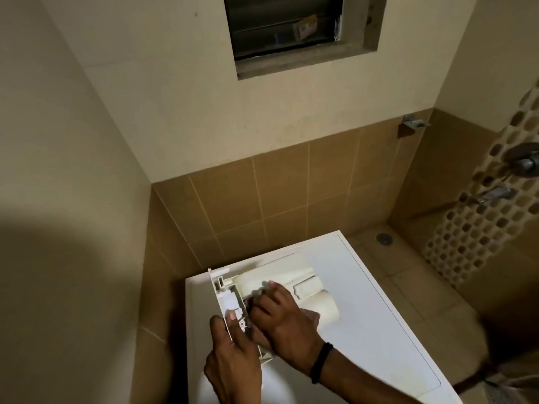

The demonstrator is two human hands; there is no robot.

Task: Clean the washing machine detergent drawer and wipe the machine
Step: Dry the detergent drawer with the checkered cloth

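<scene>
White plastic detergent drawer [229, 301]: left hand [233, 365], 7 o'clock, fingers [234, 328] clamped on its edge; right hand [281, 316], 3 o'clock, fingers curled inside, grasp unclear.

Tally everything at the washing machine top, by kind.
Hands: 2, left hand and right hand
Detergent drawer: 1
Black wristband: 1
Total: 4
</scene>
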